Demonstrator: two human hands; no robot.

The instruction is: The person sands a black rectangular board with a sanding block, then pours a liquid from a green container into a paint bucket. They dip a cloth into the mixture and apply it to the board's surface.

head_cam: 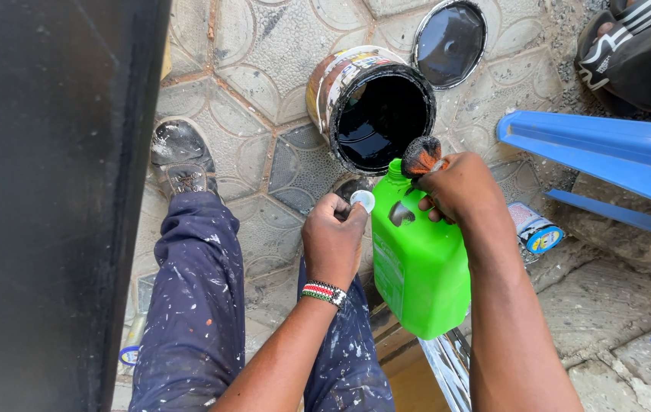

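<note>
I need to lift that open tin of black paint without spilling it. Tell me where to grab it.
Grip the paint tin by its labelled side wall, both hands coming from opposite sides, low down. It stands tilted toward the green jug, lid off, black paint near the rim, and no handle shows, so keep fingers off the wet rim.

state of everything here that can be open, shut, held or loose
green jug: uncapped, held upright by the handle
white cap: off, pinched in the left hand
right hand: grips jug handle and a brush
paint can: open, tilted, black paint inside
can lid: off, lying on the tiles
</note>
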